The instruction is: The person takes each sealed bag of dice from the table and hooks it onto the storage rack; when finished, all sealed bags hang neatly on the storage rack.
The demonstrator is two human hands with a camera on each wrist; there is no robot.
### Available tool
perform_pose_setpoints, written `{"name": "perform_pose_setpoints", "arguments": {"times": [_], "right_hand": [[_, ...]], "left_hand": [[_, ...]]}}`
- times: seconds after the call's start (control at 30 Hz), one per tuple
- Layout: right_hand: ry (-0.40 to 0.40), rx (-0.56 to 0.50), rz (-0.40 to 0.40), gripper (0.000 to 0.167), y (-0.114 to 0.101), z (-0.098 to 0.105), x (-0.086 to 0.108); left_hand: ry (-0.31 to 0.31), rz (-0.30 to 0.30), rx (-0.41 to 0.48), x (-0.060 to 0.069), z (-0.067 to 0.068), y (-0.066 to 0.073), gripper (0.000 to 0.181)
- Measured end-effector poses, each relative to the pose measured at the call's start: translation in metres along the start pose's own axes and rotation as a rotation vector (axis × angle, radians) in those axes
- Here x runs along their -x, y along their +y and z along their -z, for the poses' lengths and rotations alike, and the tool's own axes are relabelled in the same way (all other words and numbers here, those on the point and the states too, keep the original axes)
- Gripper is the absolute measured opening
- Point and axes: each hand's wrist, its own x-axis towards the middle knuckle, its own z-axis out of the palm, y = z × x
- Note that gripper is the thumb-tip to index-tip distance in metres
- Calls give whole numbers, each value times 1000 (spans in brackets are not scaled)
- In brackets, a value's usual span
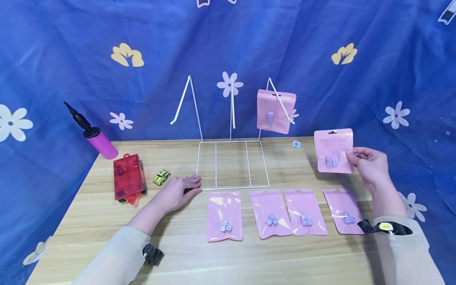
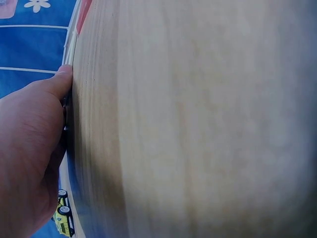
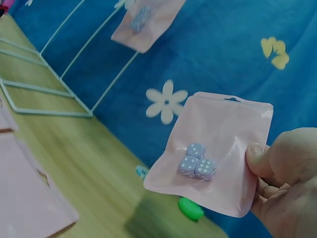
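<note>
Across my feeds, the blue cloth hangs behind everything. Below it is the table, with the white rack standing by the middle of its back edge. The pump tilts at the table's back left corner; the red case lies near the left edge.

I have the left hand at the rack's front left corner, fingers extended, thumb slightly apart, touching the wire (my wrist view hides the far fingertips). The right hand pinches a bag by its right side, thumb in front, fingers behind, the gap narrow; it is upright, above the table toward the back right corner. Another bag hangs on the rack's right prong, and four bags lie flat before its front edge and rightward.

The car sits between case and left hand. The chip lies by the table's back edge, right of the rack. Smallest, three dice show in the pinched bag.
</note>
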Motion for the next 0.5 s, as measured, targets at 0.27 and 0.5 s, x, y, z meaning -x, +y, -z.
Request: {"name": "perform_pose_setpoints", "arguments": {"times": [0.27, 0.5], "right_hand": [[5, -170, 112, 7, -24, -8, 13], [-30, -287, 183, 12, -43, -16, 28]], "left_hand": [[9, -8, -3, 0, -1, -1, 34], [15, -7, 0, -1, -2, -1, 33]]}}
